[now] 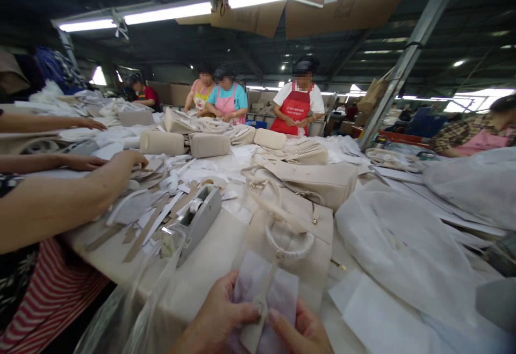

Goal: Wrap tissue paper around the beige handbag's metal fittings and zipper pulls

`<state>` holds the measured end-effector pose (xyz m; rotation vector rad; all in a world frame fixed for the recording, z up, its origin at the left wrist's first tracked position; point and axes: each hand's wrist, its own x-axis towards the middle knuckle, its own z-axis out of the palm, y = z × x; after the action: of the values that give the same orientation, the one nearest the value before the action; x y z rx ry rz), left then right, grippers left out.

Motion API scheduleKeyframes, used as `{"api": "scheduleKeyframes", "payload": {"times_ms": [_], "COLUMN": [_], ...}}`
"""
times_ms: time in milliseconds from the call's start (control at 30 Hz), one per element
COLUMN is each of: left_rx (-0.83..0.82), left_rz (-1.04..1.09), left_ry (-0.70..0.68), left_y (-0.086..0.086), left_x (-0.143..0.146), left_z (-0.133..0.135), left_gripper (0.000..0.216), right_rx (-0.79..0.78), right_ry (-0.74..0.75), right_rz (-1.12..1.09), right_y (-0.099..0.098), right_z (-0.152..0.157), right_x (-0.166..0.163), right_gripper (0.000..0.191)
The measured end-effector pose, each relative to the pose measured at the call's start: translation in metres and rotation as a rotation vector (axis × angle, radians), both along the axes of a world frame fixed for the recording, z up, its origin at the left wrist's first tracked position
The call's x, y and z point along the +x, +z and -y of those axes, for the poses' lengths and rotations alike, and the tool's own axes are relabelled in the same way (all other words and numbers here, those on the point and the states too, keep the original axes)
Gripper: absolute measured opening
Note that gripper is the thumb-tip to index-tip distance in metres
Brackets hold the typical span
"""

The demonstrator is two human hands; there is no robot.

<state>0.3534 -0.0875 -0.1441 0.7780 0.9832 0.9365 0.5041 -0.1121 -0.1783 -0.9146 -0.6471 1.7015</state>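
Fingers (pixel 245 311) of the left hand (pixel 217 319) and right hand (pixel 300 332) pinch a beige strap (pixel 258 322) wrapped in thin white tissue (pixel 282 295), just below the beige handbag (pixel 298 225) on the counter (pixel 213 257).

Tape dispenser (pixel 196 221) left of handbag (pixel 296 225), on table (pixel 209 257)

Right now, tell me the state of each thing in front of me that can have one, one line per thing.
Left hand: pinching the tissue sheet.
Right hand: pinching the same sheet.
Tissue sheet: wrapped round a beige strap.
Beige handbag: lying flat, its handle wrapped in white.
Tape dispenser: upright, roll loaded.
Plastic bag: lying flat, crumpled.
Co-worker's hand: resting on the cut strips.
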Motion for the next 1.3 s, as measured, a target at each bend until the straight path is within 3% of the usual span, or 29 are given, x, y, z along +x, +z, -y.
{"api": "scheduleKeyframes", "payload": {"times_ms": [267, 367, 567, 800, 967, 1167, 1300], "left_rx": [-0.045, -0.033, 0.036, -0.123, -0.138, -0.081, -0.065], "left_rz": [0.042, 0.03, -0.058, 0.102, 0.061, 0.058, 0.042], "left_ry": [-0.039, -0.033, -0.034, -0.08, -0.07, -0.025, -0.026], "left_y": [0.004, 0.002, 0.003, 0.016, 0.013, 0.007, 0.003], "left_x": [0.001, 0.002, 0.0, -0.005, 0.001, 0.006, 0.006], "left_z": [-0.004, -0.004, 0.001, 0.004, 0.0, 0.004, 0.004], "left_gripper": [0.049, 0.048, 0.047, 0.039, 0.032, 0.05, 0.059], "right_rx": [0.025, -0.003, -0.053, -0.064, -0.051, -0.036, 0.003], "right_ry": [0.212, 0.244, 0.156, 0.128, 0.127, 0.139, 0.239], "right_rz": [0.306, 0.354, 0.341, 0.351, 0.355, 0.329, 0.288], "right_y": [0.05, 0.048, 0.036, 0.042, 0.038, 0.042, 0.043], "right_z": [-0.048, -0.054, -0.056, -0.052, -0.053, -0.054, -0.056], "right_x": [0.028, 0.026, 0.024, 0.021, 0.023, 0.023, 0.029], "right_gripper": [0.039, 0.033, 0.033, 0.037, 0.034, 0.029, 0.036]}}
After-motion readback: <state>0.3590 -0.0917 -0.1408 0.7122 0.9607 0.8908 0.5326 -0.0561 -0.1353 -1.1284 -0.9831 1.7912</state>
